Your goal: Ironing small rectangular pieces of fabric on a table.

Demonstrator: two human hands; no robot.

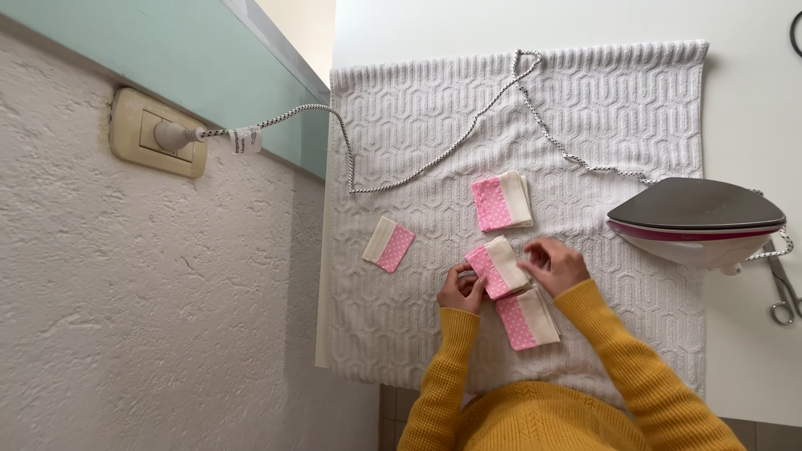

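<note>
Both my hands hold one small fabric piece, half pink with white dots and half cream, over a white textured towel. My left hand pinches its pink end. My right hand grips its cream end. A similar stack lies just below my hands, touching the held piece. Another stack of the same pieces lies just above. A single piece rests apart to the left. My sleeves are mustard yellow.
An iron stands on its heel at the towel's right edge, its braided cord looping across the towel to a wall socket on the left. Scissors lie on the white table at far right.
</note>
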